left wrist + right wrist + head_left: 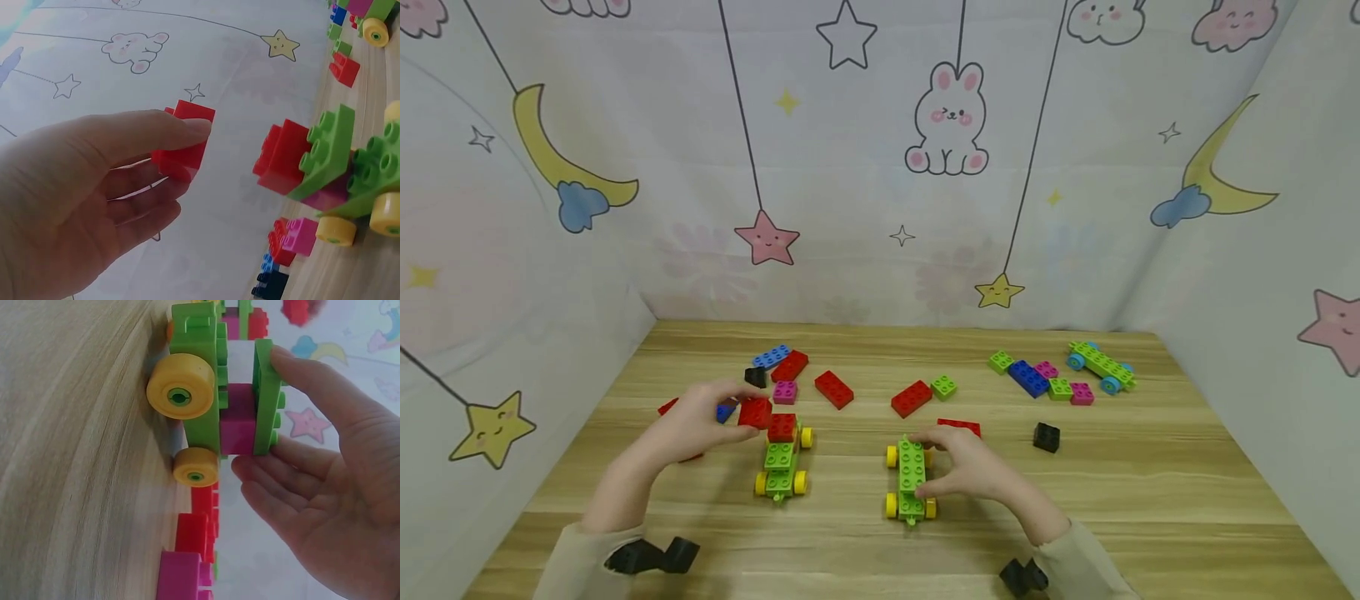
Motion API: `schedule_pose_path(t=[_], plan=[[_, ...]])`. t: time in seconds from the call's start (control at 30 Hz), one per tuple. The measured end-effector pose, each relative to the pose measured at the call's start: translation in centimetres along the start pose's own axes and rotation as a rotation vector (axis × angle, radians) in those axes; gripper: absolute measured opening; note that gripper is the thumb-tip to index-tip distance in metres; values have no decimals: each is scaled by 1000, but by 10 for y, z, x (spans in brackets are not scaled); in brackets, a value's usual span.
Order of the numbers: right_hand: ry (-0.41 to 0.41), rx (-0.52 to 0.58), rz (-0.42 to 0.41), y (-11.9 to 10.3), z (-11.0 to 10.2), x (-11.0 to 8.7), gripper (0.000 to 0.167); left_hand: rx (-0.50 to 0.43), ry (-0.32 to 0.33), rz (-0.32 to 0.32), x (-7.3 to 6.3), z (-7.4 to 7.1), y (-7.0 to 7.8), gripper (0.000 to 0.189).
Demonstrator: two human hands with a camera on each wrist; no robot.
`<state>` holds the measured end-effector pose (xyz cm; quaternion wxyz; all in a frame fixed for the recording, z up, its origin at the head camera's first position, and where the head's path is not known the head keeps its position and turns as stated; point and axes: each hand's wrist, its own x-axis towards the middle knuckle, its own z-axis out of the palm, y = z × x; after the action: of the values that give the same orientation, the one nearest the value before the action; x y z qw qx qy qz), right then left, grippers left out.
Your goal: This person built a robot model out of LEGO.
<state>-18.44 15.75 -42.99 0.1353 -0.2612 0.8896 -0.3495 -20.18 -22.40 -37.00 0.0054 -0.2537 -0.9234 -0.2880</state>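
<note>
The left hand (700, 422) hides much of the red pieces (667, 406) beneath it (number indeterminate) and part of a blue brick (725, 412); the right hand (973, 467) overlaps a red brick (959, 427) beyond it. Right wrist view: a magenta brick (178, 575) is cut off below; the held brick (295, 311) is blurred.

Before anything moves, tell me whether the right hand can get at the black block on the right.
Probably yes: only table shows between the right hand and that black block, and nothing sits on it. The hand pinches the green car, so would need to let go first.
</note>
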Motion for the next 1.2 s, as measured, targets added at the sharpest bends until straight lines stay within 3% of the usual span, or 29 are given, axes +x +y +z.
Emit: schedule_pose_path(t=[0.17,0.43,0.63,0.93,1.2], plan=[[-3,10,-11,0,0,0,68,-32,44,15,16,11,13,39],[-8,8,-6,1,-1,-1,71,-108,55,16,43,34,40,43],[1,4,-23,1,-1,-1,71,-95,76,96,60,49,60,38],[26,-15,-59,2,-3,-1,69,-50,50,201,77,72,81,37],[84,71,-59,2,-8,-2,64,-147,-17,190,83,89,91,42]])
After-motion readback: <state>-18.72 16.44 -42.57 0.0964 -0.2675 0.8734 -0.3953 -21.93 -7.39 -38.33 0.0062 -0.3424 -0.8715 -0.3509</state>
